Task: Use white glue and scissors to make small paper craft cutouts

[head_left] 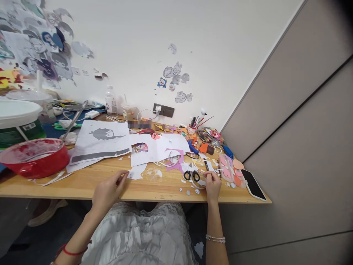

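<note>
My left hand [109,189] is over the table's front part, thumb and fingers pinched together beside a pale paper cutout [138,172]. Whether the fingertips grip that cutout or some tiny piece is too small to tell. Farther right, my right hand [213,186] is closed too, its fingertips together just above the table. What they hold, if anything, is hidden. Black-handled scissors [196,176] lie just left of it, with a clear curved strip [200,186] below them. Small cut-out bits [188,192] are scattered near the front edge.
On the left stand a red bowl [35,162] and a green-and-white tub [19,121]. A printed sheet [102,140] and a cut white sheet [162,145] cover the middle. A phone [253,184] lies at the right edge, near a pen cup [192,129] and paper scraps.
</note>
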The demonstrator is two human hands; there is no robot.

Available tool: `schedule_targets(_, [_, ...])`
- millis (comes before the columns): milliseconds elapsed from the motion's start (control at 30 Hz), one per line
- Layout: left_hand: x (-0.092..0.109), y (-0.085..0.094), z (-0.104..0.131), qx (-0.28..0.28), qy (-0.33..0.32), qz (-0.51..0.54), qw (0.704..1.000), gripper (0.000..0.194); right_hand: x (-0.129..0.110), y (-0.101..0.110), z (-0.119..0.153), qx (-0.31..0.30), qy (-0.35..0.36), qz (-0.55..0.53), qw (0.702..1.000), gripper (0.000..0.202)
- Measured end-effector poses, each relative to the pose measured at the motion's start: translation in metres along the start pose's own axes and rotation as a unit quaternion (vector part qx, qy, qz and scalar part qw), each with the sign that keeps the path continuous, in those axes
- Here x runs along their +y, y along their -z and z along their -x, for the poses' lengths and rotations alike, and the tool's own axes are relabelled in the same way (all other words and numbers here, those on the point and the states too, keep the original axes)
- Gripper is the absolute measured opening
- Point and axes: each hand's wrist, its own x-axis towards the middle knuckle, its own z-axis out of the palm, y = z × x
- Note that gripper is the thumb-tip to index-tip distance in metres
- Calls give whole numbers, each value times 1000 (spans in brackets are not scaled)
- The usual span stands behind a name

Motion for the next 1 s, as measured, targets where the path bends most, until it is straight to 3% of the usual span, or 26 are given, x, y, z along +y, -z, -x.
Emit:
schedule_targets(500, [-6,-4,-2,-34,26,-4,999,29,3,-2,0,-16,28,68,997,26])
schedule_targets(633, [-4,1,0,-42,18,13,999,29,6,-3,-18,-7,63,161,985,27])
schedule_targets(833, [-2,0,0,-36,12,16,999,29,8,-15,-62,-94,120,280,948,6])
schedule_targets(1000, [-1,0,-1,-50,32,5,998,30,16,-24,-68,-121,125,318,932,21])
